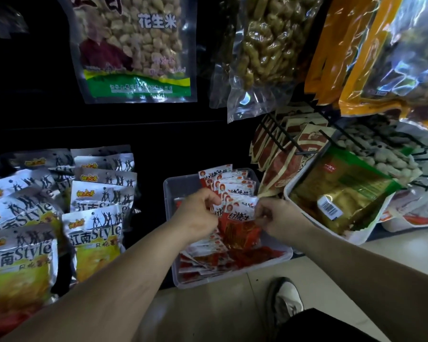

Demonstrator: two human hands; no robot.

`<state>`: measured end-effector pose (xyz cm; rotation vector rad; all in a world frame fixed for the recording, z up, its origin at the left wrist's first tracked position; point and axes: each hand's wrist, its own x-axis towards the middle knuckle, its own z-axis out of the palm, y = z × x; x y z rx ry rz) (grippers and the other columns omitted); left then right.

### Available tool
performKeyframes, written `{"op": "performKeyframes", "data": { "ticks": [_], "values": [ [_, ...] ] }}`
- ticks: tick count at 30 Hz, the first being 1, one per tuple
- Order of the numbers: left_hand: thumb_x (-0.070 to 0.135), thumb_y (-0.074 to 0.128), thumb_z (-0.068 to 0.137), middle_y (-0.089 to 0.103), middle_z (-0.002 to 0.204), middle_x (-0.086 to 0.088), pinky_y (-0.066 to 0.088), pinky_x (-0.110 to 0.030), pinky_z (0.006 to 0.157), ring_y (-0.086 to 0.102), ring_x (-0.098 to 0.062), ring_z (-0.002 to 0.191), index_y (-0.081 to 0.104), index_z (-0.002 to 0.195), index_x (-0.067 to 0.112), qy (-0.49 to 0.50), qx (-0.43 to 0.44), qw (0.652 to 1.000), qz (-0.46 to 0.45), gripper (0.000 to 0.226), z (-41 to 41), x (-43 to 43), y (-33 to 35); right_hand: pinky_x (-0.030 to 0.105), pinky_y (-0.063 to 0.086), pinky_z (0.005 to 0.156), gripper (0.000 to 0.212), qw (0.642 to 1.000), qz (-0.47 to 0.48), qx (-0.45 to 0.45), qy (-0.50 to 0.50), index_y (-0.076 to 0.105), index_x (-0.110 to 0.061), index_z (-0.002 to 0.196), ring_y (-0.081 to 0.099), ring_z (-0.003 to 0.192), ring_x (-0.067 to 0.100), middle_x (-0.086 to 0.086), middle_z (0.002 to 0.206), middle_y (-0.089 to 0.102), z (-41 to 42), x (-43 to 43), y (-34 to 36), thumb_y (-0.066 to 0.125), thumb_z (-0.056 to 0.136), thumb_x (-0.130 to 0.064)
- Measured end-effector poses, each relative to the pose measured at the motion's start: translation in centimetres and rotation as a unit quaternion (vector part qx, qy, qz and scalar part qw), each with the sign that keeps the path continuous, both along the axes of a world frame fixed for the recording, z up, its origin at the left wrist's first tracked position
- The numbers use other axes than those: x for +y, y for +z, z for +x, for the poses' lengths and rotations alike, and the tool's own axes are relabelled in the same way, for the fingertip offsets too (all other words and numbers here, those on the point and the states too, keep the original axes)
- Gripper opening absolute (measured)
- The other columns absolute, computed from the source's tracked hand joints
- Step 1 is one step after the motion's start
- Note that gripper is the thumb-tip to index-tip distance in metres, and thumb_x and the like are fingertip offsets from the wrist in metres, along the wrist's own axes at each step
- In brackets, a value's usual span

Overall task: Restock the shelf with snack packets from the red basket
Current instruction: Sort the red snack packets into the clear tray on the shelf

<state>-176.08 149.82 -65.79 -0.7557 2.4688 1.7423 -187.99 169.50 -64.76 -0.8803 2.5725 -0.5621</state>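
Note:
A clear plastic bin [169, 191] on the low shelf holds several small red-and-white snack packets [226, 185], some standing in a row at the back, others lying flat at the front [203, 261]. My left hand [198, 213] pinches the left side of a few upright packets [237, 209] over the bin's middle. My right hand [279, 219] pinches the right side of the same packets. No red basket is in view.
Silver-and-yellow snack bags [94, 233] stand in rows to the left. A white tray [314, 222] with a green-and-gold packet sits to the right, under black wire hooks [277, 138]. Large bags of peanuts [134, 48] hang above. My shoe [286, 301] is on the tiled floor below.

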Motion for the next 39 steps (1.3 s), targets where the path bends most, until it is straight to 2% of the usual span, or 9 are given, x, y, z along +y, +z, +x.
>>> {"op": "performKeyframes", "data": {
  "ticks": [2, 6, 11, 17, 21, 27, 31, 34, 39],
  "values": [
    [-0.007, 0.063, 0.087, 0.061, 0.123, 0.005, 0.048, -0.011, 0.064, 0.061, -0.009, 0.108, 0.060, 0.101, 0.038, -0.014, -0.024, 1.000, -0.008, 0.047, -0.2, -0.1, -0.5, 0.039, 0.057, 0.087, 0.015, 0.991, 0.097, -0.085, 0.026, 0.067, -0.025, 0.080, 0.067, 0.090, 0.021, -0.001, 0.092, 0.069, 0.1, 0.4, -1.1, 0.074, 0.093, -0.026],
    [-0.009, 0.061, 0.088, 0.057, 0.120, 0.006, 0.045, -0.012, 0.063, 0.058, -0.014, 0.112, 0.059, 0.114, 0.035, -0.035, -0.056, 0.998, -0.007, 0.052, -0.6, 0.1, -0.9, 0.037, 0.046, 0.073, 0.039, 0.966, 0.163, -0.193, 0.054, 0.068, -0.021, 0.079, 0.059, 0.077, 0.022, 0.003, 0.079, 0.060, -0.7, 0.4, -1.3, 0.062, 0.098, -0.055],
    [-0.003, 0.065, 0.092, 0.056, 0.122, 0.008, 0.054, -0.021, 0.077, 0.061, -0.017, 0.113, 0.059, 0.127, 0.036, -0.054, -0.053, 0.997, -0.015, 0.052, -0.8, 0.8, -1.2, 0.027, 0.044, 0.091, 0.034, 0.986, 0.069, -0.148, 0.018, 0.071, -0.028, 0.126, 0.060, 0.112, 0.012, -0.007, 0.130, 0.065, -1.5, -1.3, -1.8, 0.058, 0.102, -0.049],
    [0.003, 0.064, 0.095, 0.057, 0.120, 0.010, 0.056, -0.030, 0.096, 0.061, -0.016, 0.115, 0.059, 0.135, 0.032, -0.045, -0.048, 0.997, -0.040, 0.049, -1.2, 0.6, -2.1, 0.045, 0.053, 0.102, 0.051, 0.992, 0.121, -0.025, 0.028, 0.049, -0.027, 0.151, 0.057, 0.130, 0.029, 0.005, 0.151, 0.053, -2.6, -3.5, -4.5, 0.060, 0.102, -0.039],
    [0.011, 0.066, 0.098, 0.057, 0.117, 0.014, 0.056, -0.021, 0.083, 0.062, -0.011, 0.112, 0.060, 0.132, 0.033, -0.034, -0.042, 0.998, -0.044, 0.041, -1.6, 0.3, -2.6, 0.039, 0.056, 0.086, 0.041, 0.990, 0.132, 0.051, 0.010, 0.057, -0.026, 0.138, 0.062, 0.114, 0.028, 0.003, 0.129, 0.066, -2.8, -3.5, -6.7, 0.065, 0.099, -0.037],
    [0.010, 0.066, 0.097, 0.058, 0.113, 0.017, 0.054, -0.020, 0.085, 0.062, -0.010, 0.111, 0.062, 0.129, 0.034, -0.028, -0.053, 0.997, -0.042, 0.041, -1.9, -0.1, -2.9, 0.032, 0.034, 0.075, 0.008, 0.988, 0.128, 0.092, -0.001, 0.065, -0.027, 0.107, 0.064, 0.101, 0.029, 0.001, 0.100, 0.070, -3.0, -3.8, -6.2, 0.059, 0.102, -0.028],
    [0.014, 0.068, 0.096, 0.058, 0.111, 0.021, 0.050, -0.013, 0.075, 0.062, -0.006, 0.106, 0.063, 0.126, 0.037, -0.015, -0.048, 0.998, -0.042, 0.038, -1.8, -0.1, -3.0, 0.030, 0.032, 0.071, 0.024, 0.985, 0.142, 0.102, 0.016, 0.054, -0.029, 0.082, 0.063, 0.089, 0.028, -0.002, 0.084, 0.063, -2.5, -3.3, -4.8, 0.054, 0.096, -0.010],
    [0.021, 0.073, 0.094, 0.061, 0.122, 0.016, 0.050, -0.014, 0.081, 0.063, -0.005, 0.108, 0.063, 0.129, 0.037, -0.012, -0.032, 0.998, -0.052, 0.040, -1.8, -0.2, -2.7, 0.032, 0.046, 0.071, 0.029, 0.979, 0.135, 0.147, 0.039, 0.070, -0.030, 0.106, 0.068, 0.094, 0.029, 0.001, 0.095, 0.073, -2.2, -3.1, -3.0, 0.054, 0.096, -0.009],
    [0.023, 0.081, 0.088, 0.053, 0.148, 0.008, 0.042, -0.026, 0.109, 0.053, -0.013, 0.133, 0.047, 0.151, 0.027, -0.028, -0.020, 0.998, -0.057, 0.072, -1.5, -0.2, -1.9, 0.046, 0.057, 0.075, 0.028, 0.996, -0.039, 0.059, 0.060, 0.051, -0.033, 0.123, 0.069, 0.104, 0.033, 0.012, 0.101, 0.072, -1.2, -3.1, 1.8, 0.059, 0.102, -0.015]
  ]
}}
